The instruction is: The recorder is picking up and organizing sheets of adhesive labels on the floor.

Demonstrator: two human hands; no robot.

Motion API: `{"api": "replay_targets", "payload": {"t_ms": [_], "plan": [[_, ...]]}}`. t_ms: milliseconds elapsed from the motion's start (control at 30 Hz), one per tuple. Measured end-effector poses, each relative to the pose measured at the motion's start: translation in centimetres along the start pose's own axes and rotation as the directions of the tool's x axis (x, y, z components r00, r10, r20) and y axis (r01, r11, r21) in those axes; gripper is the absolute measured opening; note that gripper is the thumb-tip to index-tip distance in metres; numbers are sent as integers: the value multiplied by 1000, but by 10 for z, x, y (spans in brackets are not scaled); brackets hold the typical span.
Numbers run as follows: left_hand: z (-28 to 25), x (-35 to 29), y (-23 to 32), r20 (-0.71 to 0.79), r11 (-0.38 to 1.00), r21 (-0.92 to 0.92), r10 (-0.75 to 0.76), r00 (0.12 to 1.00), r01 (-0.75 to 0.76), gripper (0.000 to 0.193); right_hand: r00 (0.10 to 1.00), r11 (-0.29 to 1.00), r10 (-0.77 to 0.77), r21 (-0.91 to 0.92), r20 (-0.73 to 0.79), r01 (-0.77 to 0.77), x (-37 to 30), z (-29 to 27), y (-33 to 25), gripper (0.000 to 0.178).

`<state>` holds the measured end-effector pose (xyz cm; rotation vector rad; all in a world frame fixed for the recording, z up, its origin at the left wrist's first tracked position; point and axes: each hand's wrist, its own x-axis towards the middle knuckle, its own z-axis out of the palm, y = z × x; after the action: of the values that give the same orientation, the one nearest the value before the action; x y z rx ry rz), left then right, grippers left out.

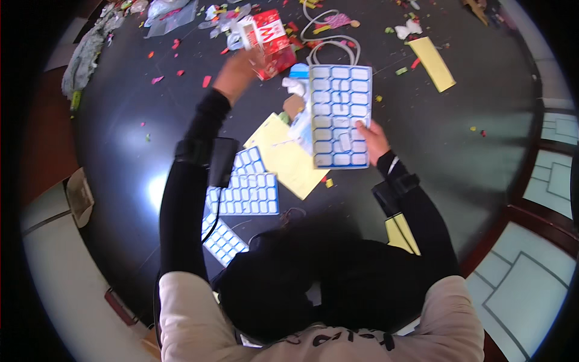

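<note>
My right hand (375, 140) grips the right edge of a sheet of blue-bordered white labels (341, 114), thumb on top, held upright in front of me. At the far left, my left hand (238, 73) reaches to a red and white box (270, 42) and overlaps its lower left side. Its fingers are blurred, so I cannot tell whether they grip the box. More blue-bordered label sheets (247, 194) lie fanned out near my left forearm. Yellow paper (286, 158) rests beside them, partly under a pile of small things left of the held sheet.
Scraps and plastic bags (172, 15) lie along the far edge of the dark table (422, 175). A pale cable (338, 42) loops behind the held sheet. A yellow strip (433, 63) lies at the far right. Grey fluffy material (87, 57) is at the far left.
</note>
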<state>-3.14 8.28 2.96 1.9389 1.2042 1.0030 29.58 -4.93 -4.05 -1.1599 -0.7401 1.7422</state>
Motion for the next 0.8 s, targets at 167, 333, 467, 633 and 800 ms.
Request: {"api": "replay_targets", "payload": {"t_ms": [167,333,467,633,800], "plan": [[34,-153,-108,394,799,594,-189,899,-93,51,1000,999,12,53,-8,-11,-8,17,12,25],[38,-175,-29,245,537,825,-622,743,178,78,998,995,67,74,22,-68,-11,7,41,25],[37,-192,-47,200,484,855,-638,743,185,72,998,997,18,79,59,-23,-7,23,41,27],[45,-201,-63,142,487,854,-557,818,184,60,998,1000,4,26,67,-6,-6,29,33,27],[22,-184,-82,185,530,809,-641,745,255,28,999,999,-2,32,51,1,-7,28,32,25]]}}
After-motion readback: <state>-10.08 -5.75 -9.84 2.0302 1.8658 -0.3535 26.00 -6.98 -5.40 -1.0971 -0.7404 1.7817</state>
